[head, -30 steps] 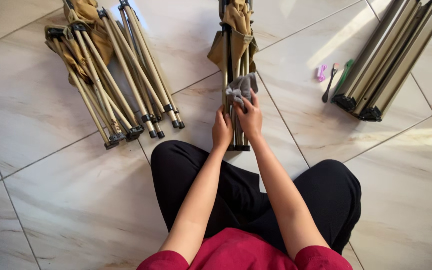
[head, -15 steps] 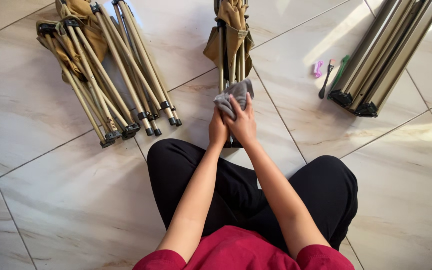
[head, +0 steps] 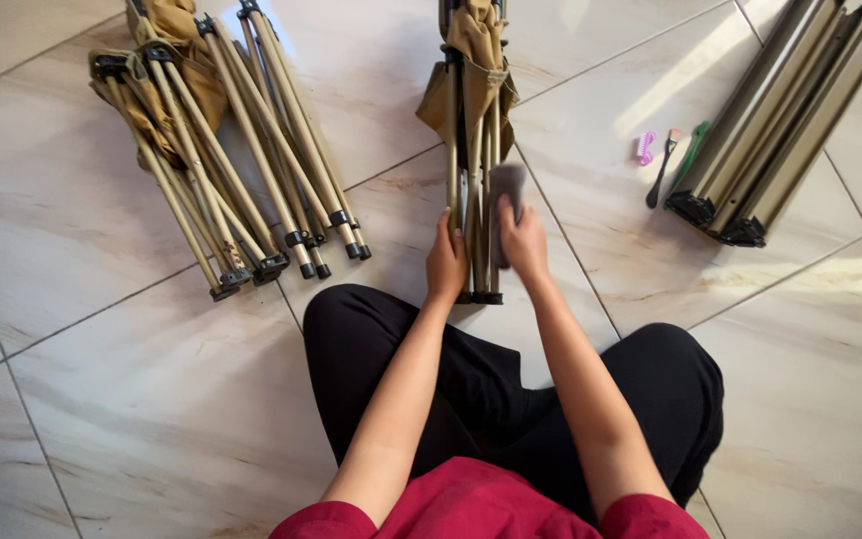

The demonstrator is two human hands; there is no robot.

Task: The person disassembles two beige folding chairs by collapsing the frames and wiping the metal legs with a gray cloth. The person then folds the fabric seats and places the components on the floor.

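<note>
A folded tan camp chair (head: 473, 120) lies on the tiled floor straight in front of me, its metal legs pointing at my crossed legs. My left hand (head: 445, 262) grips the left side of those legs near their black feet. My right hand (head: 523, 243) presses a grey cloth (head: 507, 192) against the right side of the legs, a little farther up. The chair's fabric bunches at the far end.
Two more folded tan chairs (head: 221, 160) lie bundled at the left. A stack of folded frames (head: 780, 130) lies at the right, with a pink brush (head: 645, 148), a green-handled tool (head: 692, 150) and a dark brush (head: 662, 170) beside it.
My hands were close together with the cloth held between them. Now they have parted: the left holds the legs, the right has carried the cloth onto the right side.
</note>
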